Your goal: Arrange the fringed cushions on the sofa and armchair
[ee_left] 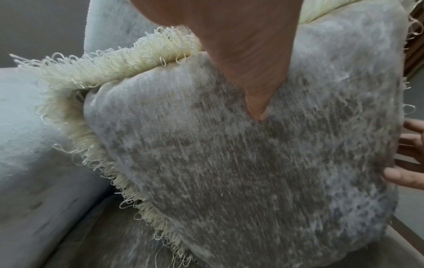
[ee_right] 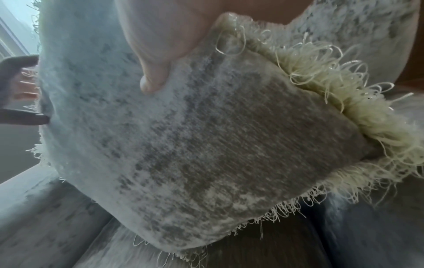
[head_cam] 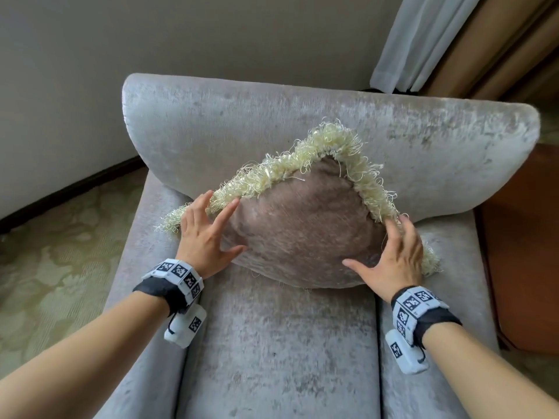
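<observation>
Grey velvet armchair [head_cam: 272, 343] first, seat and backrest taking the load. Against that backrest, propped on one corner like a diamond, the fringed cushion [head_cam: 302, 231] — tilted back so it stays up on display. Left hand [head_cam: 208, 237] and right hand [head_cam: 396, 255] flat on either flank, fingers spread and straight, pressing rather than gripping — likely centring and plumping. Cream fringe [head_cam: 326, 140] loose along the edges.

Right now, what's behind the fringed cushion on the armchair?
The armchair's grey backrest rises behind the fringed cushion, which stands on a corner. Whether they touch, and the seat directly beneath it, is hidden.
</observation>
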A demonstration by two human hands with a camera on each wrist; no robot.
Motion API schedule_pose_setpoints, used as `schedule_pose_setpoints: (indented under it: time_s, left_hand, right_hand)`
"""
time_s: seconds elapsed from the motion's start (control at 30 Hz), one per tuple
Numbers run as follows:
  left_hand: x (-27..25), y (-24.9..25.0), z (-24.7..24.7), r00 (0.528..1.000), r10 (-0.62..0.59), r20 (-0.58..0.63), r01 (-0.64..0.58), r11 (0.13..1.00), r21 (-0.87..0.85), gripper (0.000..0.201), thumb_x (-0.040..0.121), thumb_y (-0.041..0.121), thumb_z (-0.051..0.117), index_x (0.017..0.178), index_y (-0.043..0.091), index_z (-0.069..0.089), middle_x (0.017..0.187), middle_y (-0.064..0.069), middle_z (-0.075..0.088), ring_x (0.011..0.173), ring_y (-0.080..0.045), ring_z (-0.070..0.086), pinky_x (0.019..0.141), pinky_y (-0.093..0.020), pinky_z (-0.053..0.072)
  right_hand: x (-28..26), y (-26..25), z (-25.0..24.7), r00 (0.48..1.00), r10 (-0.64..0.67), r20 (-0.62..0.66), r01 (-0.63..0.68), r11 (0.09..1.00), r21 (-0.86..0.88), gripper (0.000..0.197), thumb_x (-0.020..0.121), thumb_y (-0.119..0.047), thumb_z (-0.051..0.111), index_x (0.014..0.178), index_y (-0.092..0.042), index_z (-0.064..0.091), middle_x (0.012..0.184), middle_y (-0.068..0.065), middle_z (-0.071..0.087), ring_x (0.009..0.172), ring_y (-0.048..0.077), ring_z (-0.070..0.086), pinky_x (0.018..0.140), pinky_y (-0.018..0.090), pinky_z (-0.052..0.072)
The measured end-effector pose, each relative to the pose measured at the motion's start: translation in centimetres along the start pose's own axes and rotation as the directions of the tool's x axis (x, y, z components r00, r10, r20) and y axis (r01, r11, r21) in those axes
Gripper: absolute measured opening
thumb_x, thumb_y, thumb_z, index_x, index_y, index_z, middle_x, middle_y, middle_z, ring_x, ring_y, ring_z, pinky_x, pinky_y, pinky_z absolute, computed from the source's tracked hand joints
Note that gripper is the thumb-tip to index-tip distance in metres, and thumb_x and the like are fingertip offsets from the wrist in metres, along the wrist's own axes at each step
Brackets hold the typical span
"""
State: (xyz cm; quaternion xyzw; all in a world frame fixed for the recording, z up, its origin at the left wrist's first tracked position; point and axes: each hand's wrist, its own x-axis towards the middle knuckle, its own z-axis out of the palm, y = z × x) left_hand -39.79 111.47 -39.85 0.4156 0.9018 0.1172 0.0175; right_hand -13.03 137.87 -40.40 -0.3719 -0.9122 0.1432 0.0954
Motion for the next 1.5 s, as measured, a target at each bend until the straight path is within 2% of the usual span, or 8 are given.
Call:
schedule_pose_setpoints:
  time_s: [0.2,0.3,0.43,0.7,0.97,1.13,1.27,1.5]
  left_hand:
    - [2.0,0.3,-0.1,0.982,0.013,0.188,-0.015,1.0,0.006,0.129,0.052,0.056,0.088,0.151,0.042,0.007,0.146,-0.028,0.028,0.139,-0.043,0.024,0.116,-0.061,0.015]
    - [3.0,0.6,0.1,0.968,0.018,0.249,-0.009,0.999,-0.037,0.135,0.048,0.052,0.09,0.153,0.038,0.007,0.124,-0.024,0.037,0.112,-0.037,0.038,0.097,-0.054,0.04]
    - [2.2,1.1,0.0,0.97,0.091,0.226,-0.081,0.995,-0.053,0.129,0.046,0.052,0.091,0.148,0.037,0.012,0.098,-0.017,0.04,0.081,-0.029,0.041,0.07,-0.044,0.048]
    - [-1.2,1.7,-3.0,0.985,0.112,0.132,-0.103,0.992,-0.075,0.121,0.049,0.044,0.092,0.147,0.034,0.022,0.094,-0.012,0.041,0.079,-0.026,0.041,0.061,-0.039,0.047]
    - [1.5,1.6,-1.1,0.974,-0.044,0.224,0.023,0.995,0.098,0.131,0.05,0.049,0.09,0.151,0.042,0.005,0.106,-0.016,0.037,0.092,-0.032,0.039,0.078,-0.043,0.042]
    - [3.4,1.5,0.7,0.969,-0.124,0.211,0.073,0.969,0.237,0.13,0.059,0.045,0.086,0.149,0.049,-0.008,0.126,-0.015,0.027,0.109,-0.035,0.034,0.096,-0.048,0.037]
    - [3.9,1.6,1.2,0.969,-0.148,0.196,0.077,0.941,0.33,0.128,0.06,0.04,0.084,0.149,0.048,-0.007,0.136,-0.016,0.024,0.118,-0.038,0.032,0.102,-0.051,0.033]
    - [2.9,3.3,-1.4,0.925,-0.207,0.319,0.109,0.948,0.299,0.124,0.067,0.025,0.077,0.149,0.043,-0.015,0.149,-0.017,0.015,0.136,-0.038,0.022,0.112,-0.052,0.026]
  right_hand:
    - [2.4,-1.6,0.6,0.936,0.057,0.348,-0.023,0.995,-0.101,0.118,0.061,-0.082,0.065,0.144,-0.034,-0.004,0.156,0.023,0.005,0.147,0.039,0.006,0.122,0.049,0.001]
    - [4.2,-1.7,1.2,0.926,0.08,0.369,-0.033,0.991,-0.132,0.121,0.057,-0.079,0.072,0.142,-0.032,-0.002,0.143,0.021,0.019,0.137,0.04,0.02,0.117,0.049,0.016]
    - [4.4,-1.4,1.1,0.944,0.051,0.327,-0.035,0.998,-0.054,0.119,0.051,-0.067,0.083,0.137,-0.029,0.009,0.125,0.019,0.03,0.12,0.035,0.029,0.102,0.048,0.036]
    - [2.2,-0.9,-3.1,0.96,-0.051,0.274,0.043,0.998,0.034,0.121,0.046,-0.067,0.086,0.137,-0.035,0.012,0.124,0.021,0.036,0.122,0.039,0.039,0.108,0.044,0.033]
    - [4.3,-1.1,-1.3,0.961,-0.03,0.275,0.075,0.986,-0.151,0.114,0.052,-0.078,0.073,0.141,-0.037,0.016,0.111,0.009,0.028,0.102,0.028,0.032,0.097,0.048,0.038]
    - [4.0,-0.9,1.5,0.942,0.024,0.334,0.05,0.976,-0.214,0.124,0.06,-0.08,0.067,0.15,-0.042,-0.009,0.128,0.006,0.022,0.116,0.029,0.029,0.106,0.045,0.031]
    - [3.9,-1.3,1.5,0.94,0.045,0.339,0.041,0.969,-0.243,0.118,0.066,-0.075,0.067,0.152,-0.039,-0.006,0.138,0.007,0.025,0.128,0.031,0.031,0.11,0.047,0.026]
    - [4.1,-1.8,-1.8,0.872,0.133,0.471,-0.054,0.983,-0.178,0.11,0.076,-0.056,0.071,0.155,-0.034,-0.002,0.163,0.0,0.01,0.149,0.027,0.009,0.118,0.051,0.016]
